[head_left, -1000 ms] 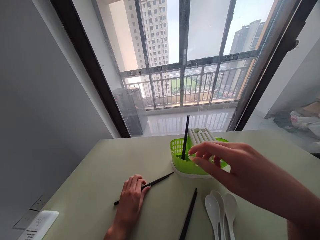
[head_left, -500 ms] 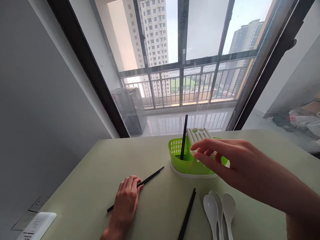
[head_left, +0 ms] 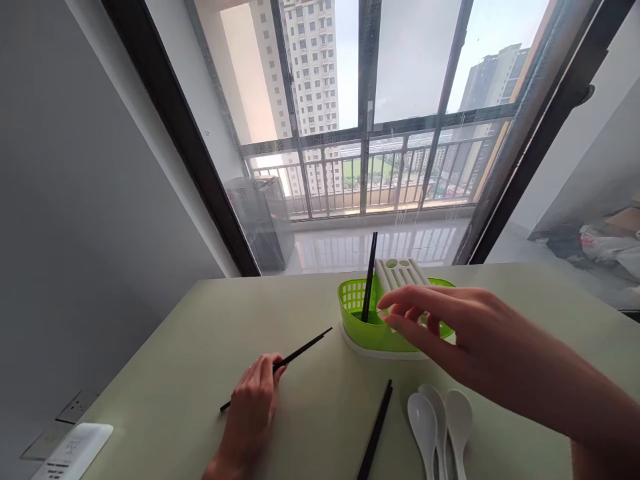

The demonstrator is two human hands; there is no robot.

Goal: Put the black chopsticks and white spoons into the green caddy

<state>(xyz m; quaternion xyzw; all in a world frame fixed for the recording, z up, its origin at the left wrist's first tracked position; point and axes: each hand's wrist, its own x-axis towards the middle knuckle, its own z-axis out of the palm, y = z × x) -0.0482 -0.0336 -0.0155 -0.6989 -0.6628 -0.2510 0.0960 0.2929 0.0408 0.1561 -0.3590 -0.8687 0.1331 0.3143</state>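
Note:
My left hand (head_left: 251, 408) pinches a black chopstick (head_left: 300, 349) low on the pale green table (head_left: 175, 393), its far tip raised slightly toward the holder. My right hand (head_left: 450, 327) hovers with fingers spread, holding nothing, just in front of a green cutlery holder (head_left: 357, 320) on a white base. One black chopstick (head_left: 370, 277) stands upright in the holder's left compartment, beside a white slotted insert (head_left: 400, 272). Another black chopstick (head_left: 376, 430) lies on the table near me.
Three white spoons (head_left: 440, 420) lie side by side at the near right. A white remote (head_left: 70, 453) rests at the table's left corner by wall sockets (head_left: 75, 407). A large window with a balcony railing stands behind the table.
My left hand has closed on the chopstick and drawn it slightly left, lifting its far end. My right hand stays hovering at the holder with little movement.

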